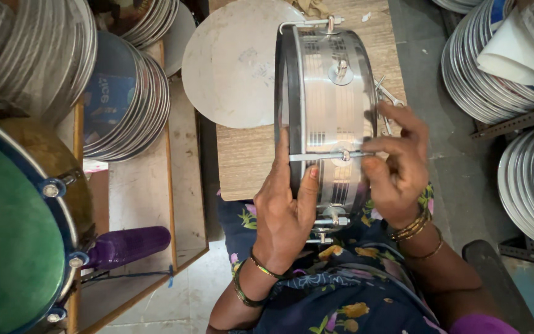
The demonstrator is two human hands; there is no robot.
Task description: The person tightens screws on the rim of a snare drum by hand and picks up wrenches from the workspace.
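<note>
Seen from the head camera, a shiny metal drum shell (332, 117) stands on its edge in the upper middle of the frame, its lower part over the person's lap and its upper part above a small wooden tabletop (245, 161). The left hand (285, 213) presses flat against the dark rim with its fingers spread, its grip wide and steadying rather than closed around anything. The right hand (397, 167) has a narrow grip, thumb and fingertips pinched on a thin tension rod (322, 156) that runs across the shell. A small spanner (387, 96) lies just beyond the right hand's fingers, at the tabletop's edge. A round metal disc (236, 65) lies on the tabletop at the upper left of the shell. Stacks of plates (128, 99) and a green-headed drum (13, 235) crowd the left side. As I judge it, the shell could roll or tip off the lap, because it balances on a curved edge with only a flat palm against it. The rod might slip from the pinch, and the spanner could be knocked to the floor.
</note>
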